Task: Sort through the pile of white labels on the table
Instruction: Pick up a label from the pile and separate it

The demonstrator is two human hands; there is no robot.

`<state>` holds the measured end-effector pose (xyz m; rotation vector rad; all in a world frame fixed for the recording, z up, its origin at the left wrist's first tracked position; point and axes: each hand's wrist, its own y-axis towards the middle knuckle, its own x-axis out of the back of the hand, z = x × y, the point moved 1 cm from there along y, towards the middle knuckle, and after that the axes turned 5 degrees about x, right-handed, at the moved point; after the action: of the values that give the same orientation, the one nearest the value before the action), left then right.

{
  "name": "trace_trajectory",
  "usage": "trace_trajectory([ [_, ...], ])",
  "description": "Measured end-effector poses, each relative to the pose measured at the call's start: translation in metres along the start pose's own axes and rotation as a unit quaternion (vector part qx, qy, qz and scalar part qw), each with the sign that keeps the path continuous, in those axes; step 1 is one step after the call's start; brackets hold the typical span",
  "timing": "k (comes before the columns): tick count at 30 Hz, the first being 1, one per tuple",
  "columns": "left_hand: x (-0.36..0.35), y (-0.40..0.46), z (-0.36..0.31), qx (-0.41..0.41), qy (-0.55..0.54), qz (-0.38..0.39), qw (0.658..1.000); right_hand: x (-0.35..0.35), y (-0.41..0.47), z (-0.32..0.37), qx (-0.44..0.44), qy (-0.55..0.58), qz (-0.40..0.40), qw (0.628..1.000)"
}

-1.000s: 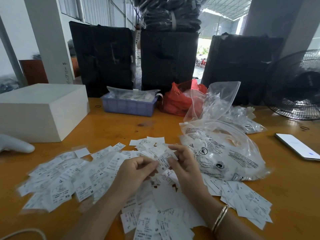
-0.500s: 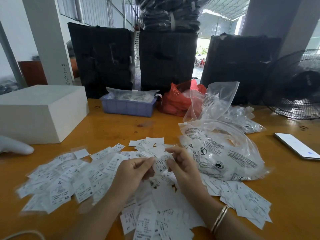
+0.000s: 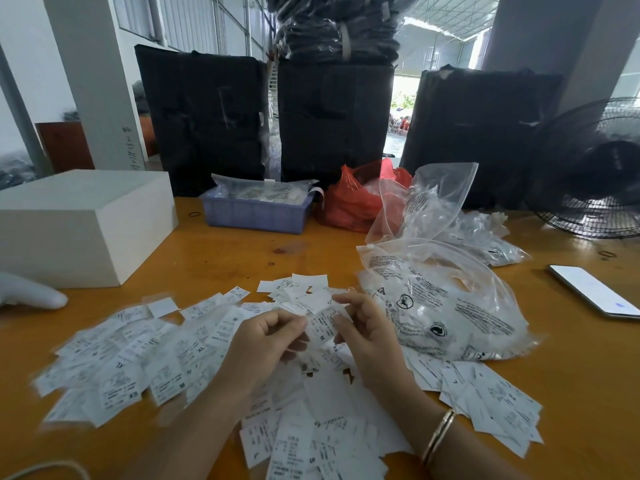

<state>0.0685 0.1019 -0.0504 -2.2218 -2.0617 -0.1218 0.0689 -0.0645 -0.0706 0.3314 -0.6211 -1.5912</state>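
A wide pile of white labels (image 3: 145, 358) printed with size letters lies spread over the orange table (image 3: 221, 258), from the left edge to the lower right. Both hands work over the middle of the pile. My left hand (image 3: 263, 344) has its fingers curled and pinches a label at the fingertips. My right hand (image 3: 367, 327) pinches a small bunch of labels (image 3: 323, 325), the top one marked M. The two hands almost touch at that bunch. A gold bangle sits on my right wrist.
A clear printed plastic bag (image 3: 446, 306) lies right of my hands, more clear bags behind it. A white box (image 3: 79, 220) stands at the left, a purple tray (image 3: 256, 211) and red bag (image 3: 356, 199) at the back, a phone (image 3: 595, 291) and fan (image 3: 588, 168) at the right.
Both hands stay over the middle of the pile and shuffle labels between their fingertips. The M label has come up between them. The camera has shifted slightly.
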Motion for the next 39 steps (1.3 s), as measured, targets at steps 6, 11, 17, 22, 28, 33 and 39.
trace_trajectory([
  [6,-0.001,0.001,0.001,0.001,0.003,-0.005,1.000,0.000,-0.001,0.001,0.010,0.019,0.010,1.000],
  [11,-0.001,0.001,0.002,-0.055,0.052,-0.037,0.996,-0.002,-0.002,0.004,0.008,0.021,0.034,0.999],
  [17,-0.005,-0.007,0.002,-0.145,0.115,-0.064,0.981,-0.008,-0.001,0.006,-0.017,-0.008,0.037,0.999],
  [22,-0.003,-0.002,0.003,-0.137,0.082,-0.102,0.982,-0.002,0.000,0.010,-0.062,0.056,-0.017,0.996],
  [28,-0.004,-0.003,0.004,-0.158,0.050,-0.115,0.979,-0.016,-0.004,0.018,-0.032,-0.054,0.079,0.995],
  [33,-0.004,-0.003,0.001,-0.113,0.008,-0.054,0.992,-0.014,-0.001,0.017,-0.059,-0.080,0.072,0.992],
  [39,-0.004,0.002,0.005,-0.071,0.034,-0.018,0.997,-0.007,0.002,0.019,-0.058,-0.073,0.023,0.995],
])
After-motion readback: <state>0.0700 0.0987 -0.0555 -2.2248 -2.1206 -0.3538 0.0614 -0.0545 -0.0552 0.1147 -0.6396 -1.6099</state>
